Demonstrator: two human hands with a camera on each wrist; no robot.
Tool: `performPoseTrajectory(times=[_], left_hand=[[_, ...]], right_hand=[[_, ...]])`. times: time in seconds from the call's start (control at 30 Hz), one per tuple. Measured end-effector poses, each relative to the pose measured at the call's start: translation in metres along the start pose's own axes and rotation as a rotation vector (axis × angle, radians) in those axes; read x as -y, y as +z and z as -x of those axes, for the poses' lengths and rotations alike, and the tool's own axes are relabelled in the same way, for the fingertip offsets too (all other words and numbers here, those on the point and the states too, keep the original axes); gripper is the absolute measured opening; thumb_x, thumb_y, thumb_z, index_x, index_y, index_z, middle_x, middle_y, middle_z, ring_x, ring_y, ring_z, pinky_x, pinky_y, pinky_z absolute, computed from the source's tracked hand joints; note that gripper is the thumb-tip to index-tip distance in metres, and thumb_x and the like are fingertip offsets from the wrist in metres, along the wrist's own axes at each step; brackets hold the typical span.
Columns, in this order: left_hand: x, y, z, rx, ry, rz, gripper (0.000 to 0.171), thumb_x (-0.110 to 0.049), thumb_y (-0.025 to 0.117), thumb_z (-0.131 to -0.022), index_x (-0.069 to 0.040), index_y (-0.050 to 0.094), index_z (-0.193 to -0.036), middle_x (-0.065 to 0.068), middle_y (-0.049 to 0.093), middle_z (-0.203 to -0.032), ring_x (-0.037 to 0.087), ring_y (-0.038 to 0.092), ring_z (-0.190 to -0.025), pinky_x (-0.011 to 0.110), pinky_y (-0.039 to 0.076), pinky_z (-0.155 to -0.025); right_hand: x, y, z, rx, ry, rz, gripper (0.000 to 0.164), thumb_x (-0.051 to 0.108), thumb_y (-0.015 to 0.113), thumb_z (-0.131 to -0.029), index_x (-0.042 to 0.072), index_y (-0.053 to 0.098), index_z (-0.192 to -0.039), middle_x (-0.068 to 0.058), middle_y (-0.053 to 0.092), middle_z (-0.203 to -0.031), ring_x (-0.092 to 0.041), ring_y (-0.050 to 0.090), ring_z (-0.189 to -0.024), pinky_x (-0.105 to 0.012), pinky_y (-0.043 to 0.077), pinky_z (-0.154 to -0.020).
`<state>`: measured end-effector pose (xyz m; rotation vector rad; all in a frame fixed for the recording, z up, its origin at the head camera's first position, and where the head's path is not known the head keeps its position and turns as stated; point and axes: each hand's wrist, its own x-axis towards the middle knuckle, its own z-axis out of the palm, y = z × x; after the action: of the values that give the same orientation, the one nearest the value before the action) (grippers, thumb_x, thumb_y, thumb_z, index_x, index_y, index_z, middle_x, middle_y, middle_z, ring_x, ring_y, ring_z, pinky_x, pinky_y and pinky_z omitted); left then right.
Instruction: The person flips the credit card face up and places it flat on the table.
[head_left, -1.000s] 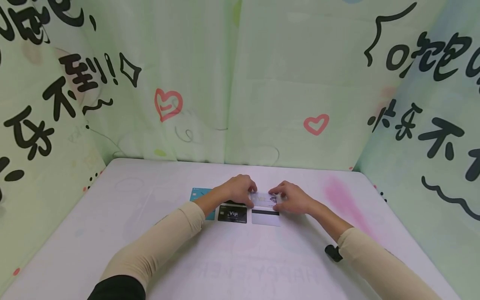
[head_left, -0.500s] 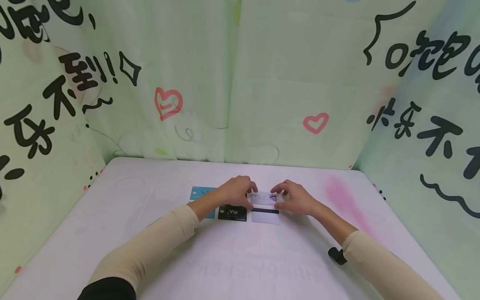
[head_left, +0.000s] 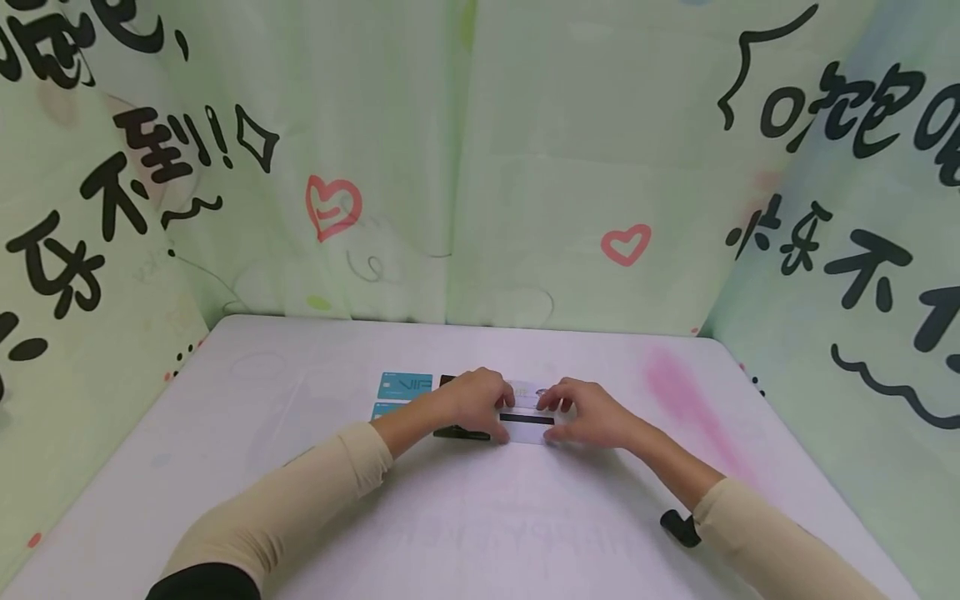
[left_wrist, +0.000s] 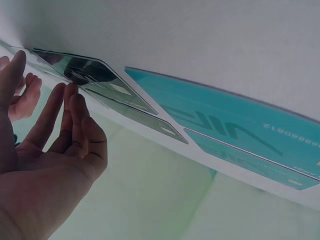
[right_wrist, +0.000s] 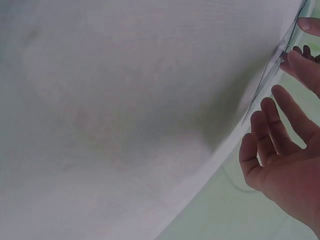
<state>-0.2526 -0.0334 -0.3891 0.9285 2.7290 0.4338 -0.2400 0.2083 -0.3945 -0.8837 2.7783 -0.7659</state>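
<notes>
Six-like rows aside, several bank-style cards lie flat in two rows on the table. My left hand (head_left: 477, 402) and right hand (head_left: 588, 414) are at opposite short sides of a pale card with a black stripe (head_left: 527, 430), thumbs at its near corners and bent fingertips by its far ones. Just beyond it lies a lilac card (head_left: 522, 392). Left of these are two black cards (left_wrist: 95, 72), partly covered by my left hand in the head view. Farther left, a blue VIP card (head_left: 405, 386) has a second blue card (head_left: 386, 409) before it, half hidden by my left forearm.
The white table (head_left: 420, 517) has a pink smear on its right side. Pale green curtains (head_left: 540, 167) with black characters and red hearts stand behind and at both sides. A small black object (head_left: 680, 528) is at my right sleeve.
Both hands have come toward me, from the sides of the lilac card to the sides of the striped card. More of the blue and far black cards shows.
</notes>
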Motion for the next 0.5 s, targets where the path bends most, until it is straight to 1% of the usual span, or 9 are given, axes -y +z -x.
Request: performPoseTrajectory(times=[0.17, 0.4, 0.5], left_hand=[[-0.0011, 0.0024, 0.0015, -0.005, 0.005, -0.012, 0.045, -0.035, 0.089, -0.082, -0.011, 0.076, -0.117, -0.002, 0.063, -0.092, 0.014, 0.056, -0.089, 0.026, 0.047, -0.079], [-0.0019, 0.0029, 0.0008, 0.023, -0.029, 0.01, 0.042, -0.037, 0.089, -0.083, -0.013, 0.077, -0.115, -0.004, 0.061, -0.095, 0.014, 0.056, -0.093, 0.027, 0.048, -0.084], [-0.002, 0.0027, 0.0005, 0.023, -0.029, 0.012, 0.042, -0.037, 0.089, -0.083, -0.013, 0.077, -0.115, -0.004, 0.061, -0.095, 0.014, 0.057, -0.093, 0.027, 0.049, -0.084]], right_hand=[[0.0009, 0.0029, 0.0027, 0.024, 0.009, 0.012, 0.04, 0.017, 0.091, -0.077, 0.008, 0.075, -0.112, -0.002, 0.067, -0.101, -0.021, 0.06, -0.094, -0.035, 0.048, -0.084], [0.0025, 0.006, 0.006, 0.022, 0.002, 0.067, 0.044, 0.017, 0.09, -0.076, 0.006, 0.074, -0.115, -0.003, 0.066, -0.103, -0.02, 0.059, -0.094, -0.034, 0.047, -0.084], [0.0038, 0.0058, 0.0067, 0.02, 0.005, 0.08, 0.045, 0.017, 0.09, -0.076, 0.005, 0.074, -0.116, -0.003, 0.066, -0.103, -0.02, 0.058, -0.093, -0.034, 0.047, -0.084]])
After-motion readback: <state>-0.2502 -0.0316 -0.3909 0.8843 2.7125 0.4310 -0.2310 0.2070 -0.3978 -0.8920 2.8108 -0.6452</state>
